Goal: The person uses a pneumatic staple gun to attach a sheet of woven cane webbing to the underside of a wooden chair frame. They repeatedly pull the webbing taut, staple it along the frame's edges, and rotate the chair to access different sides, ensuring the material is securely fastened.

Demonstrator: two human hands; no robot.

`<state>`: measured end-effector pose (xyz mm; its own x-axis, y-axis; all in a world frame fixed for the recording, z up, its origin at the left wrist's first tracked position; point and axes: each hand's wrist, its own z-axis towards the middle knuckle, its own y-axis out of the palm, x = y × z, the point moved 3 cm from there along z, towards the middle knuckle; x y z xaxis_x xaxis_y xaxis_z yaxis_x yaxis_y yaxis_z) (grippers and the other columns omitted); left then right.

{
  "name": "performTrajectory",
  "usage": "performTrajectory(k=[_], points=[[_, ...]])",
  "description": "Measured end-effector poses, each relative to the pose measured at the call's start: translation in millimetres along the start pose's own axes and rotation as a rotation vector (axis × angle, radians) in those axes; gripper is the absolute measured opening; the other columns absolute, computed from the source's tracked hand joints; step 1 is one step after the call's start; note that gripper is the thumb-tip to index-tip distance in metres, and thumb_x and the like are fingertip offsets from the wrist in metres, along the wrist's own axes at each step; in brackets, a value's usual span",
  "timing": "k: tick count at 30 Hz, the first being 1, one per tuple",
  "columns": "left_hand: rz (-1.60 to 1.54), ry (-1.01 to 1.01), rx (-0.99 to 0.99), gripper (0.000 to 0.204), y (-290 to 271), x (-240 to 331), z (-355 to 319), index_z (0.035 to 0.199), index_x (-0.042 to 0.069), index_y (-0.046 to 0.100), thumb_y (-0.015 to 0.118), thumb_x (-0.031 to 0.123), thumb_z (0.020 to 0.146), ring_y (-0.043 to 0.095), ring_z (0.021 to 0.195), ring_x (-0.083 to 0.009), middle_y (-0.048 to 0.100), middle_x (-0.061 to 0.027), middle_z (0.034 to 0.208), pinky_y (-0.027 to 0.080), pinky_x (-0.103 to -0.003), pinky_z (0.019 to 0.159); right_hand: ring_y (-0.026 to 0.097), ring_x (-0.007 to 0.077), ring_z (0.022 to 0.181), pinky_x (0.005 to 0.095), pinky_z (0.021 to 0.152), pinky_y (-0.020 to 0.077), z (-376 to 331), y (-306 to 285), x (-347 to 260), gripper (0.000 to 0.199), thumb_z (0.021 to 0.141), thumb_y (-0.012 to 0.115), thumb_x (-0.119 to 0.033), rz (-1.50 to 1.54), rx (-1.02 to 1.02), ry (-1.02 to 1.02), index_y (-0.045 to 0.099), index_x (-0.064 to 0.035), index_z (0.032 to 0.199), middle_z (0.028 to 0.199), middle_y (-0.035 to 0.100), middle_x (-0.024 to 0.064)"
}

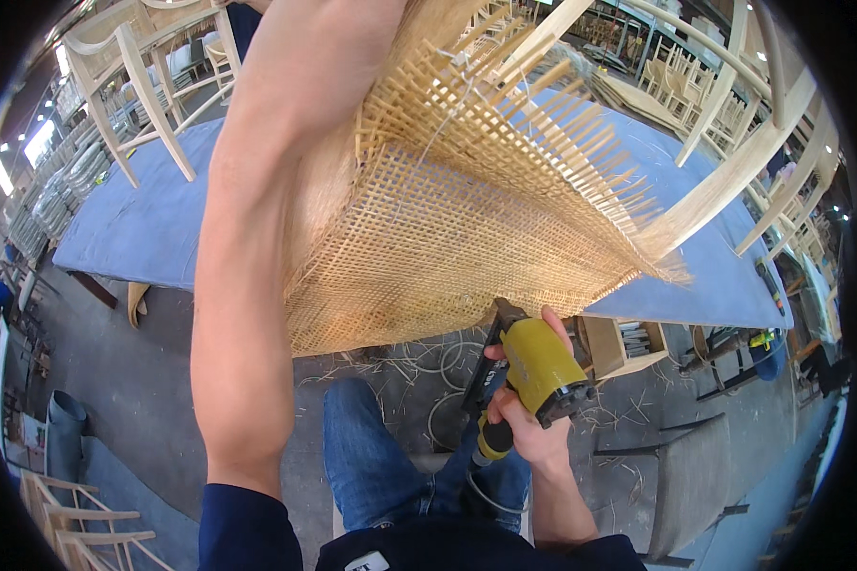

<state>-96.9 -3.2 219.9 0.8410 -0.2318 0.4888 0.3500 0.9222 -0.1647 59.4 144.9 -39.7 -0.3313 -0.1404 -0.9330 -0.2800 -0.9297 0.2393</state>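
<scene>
A wooden chair frame with a woven cane seat (428, 219) rests tilted against a blue-covered workbench (143, 228). Loose cane ends (600, 162) stick out along its upper right edge. My left forearm (257, 238) reaches up across the cane's left side; the hand itself is out of view at the top. My right hand (528, 419) grips a yellow and black pneumatic staple gun (533, 366) just below the cane's lower edge, its nose pointing up at the weave.
Unfinished wooden chairs (143, 86) stand on the workbench at the left and at the right (752, 143). Cane scraps and a coiled hose (448, 381) litter the grey floor. My blue-jeaned knee (362, 447) is below. A small wooden box (619, 347) sits under the bench.
</scene>
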Motion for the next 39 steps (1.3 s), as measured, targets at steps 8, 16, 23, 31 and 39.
performTrajectory(k=[8,16,23,31,39], points=[[-0.079,0.081,-0.131,0.063,-6,-2,1,0.132,-0.008,0.057,0.055,0.047,0.104,0.066,0.102,-0.021,0.069,-0.0166,0.112,0.052,-0.031,0.09,0.065,0.0165,0.089,0.0251,0.057,0.0539,3,2,-2,0.093,0.077,0.054,0.014,-0.002,-0.039,0.055,0.02,-0.0082,0.161,0.121,0.061,0.0181],[-0.012,0.039,0.06,0.061,1,-12,-10,0.13,-0.008,0.059,0.055,0.048,0.104,0.066,0.097,-0.0192,0.069,-0.0147,0.107,0.052,-0.031,0.086,0.066,0.0186,0.098,0.0259,0.071,0.0534,4,1,5,0.093,0.075,0.055,0.009,-0.047,-0.061,0.067,0.02,-0.0032,0.16,0.12,0.058,0.0137],[0.024,-0.002,0.099,0.06,2,2,-9,0.128,-0.008,0.061,0.054,0.047,0.104,0.065,0.094,-0.0181,0.07,-0.0135,0.103,0.052,-0.032,0.084,0.065,0.0234,0.111,0.0353,0.097,0.0505,-1,10,2,0.092,0.073,0.059,0.005,-0.151,-0.021,0.003,0.025,0.0013,0.158,0.122,0.059,0.0137],[0.069,0.075,0.101,0.058,11,1,-6,0.131,-0.008,0.059,0.052,0.044,0.105,0.066,0.1,-0.0191,0.07,-0.0117,0.107,0.05,-0.032,0.092,0.067,0.0213,0.108,0.0331,0.084,0.0541,2,12,4,0.091,0.074,0.059,0.005,-0.162,-0.06,0.066,0.026,0.0008,0.158,0.114,0.059,0.0112],[-0.096,0.014,-0.048,0.058,1,15,-6,0.13,-0.008,0.059,0.052,0.044,0.106,0.064,0.097,-0.0179,0.069,-0.0116,0.107,0.051,-0.031,0.088,0.063,0.0227,0.115,0.0354,0.096,0.0508,-1,19,-1,0.093,0.071,0.062,0.005,-0.14,-0.027,-0.031,0.028,0.0008,0.158,0.12,0.063,0.0144]])
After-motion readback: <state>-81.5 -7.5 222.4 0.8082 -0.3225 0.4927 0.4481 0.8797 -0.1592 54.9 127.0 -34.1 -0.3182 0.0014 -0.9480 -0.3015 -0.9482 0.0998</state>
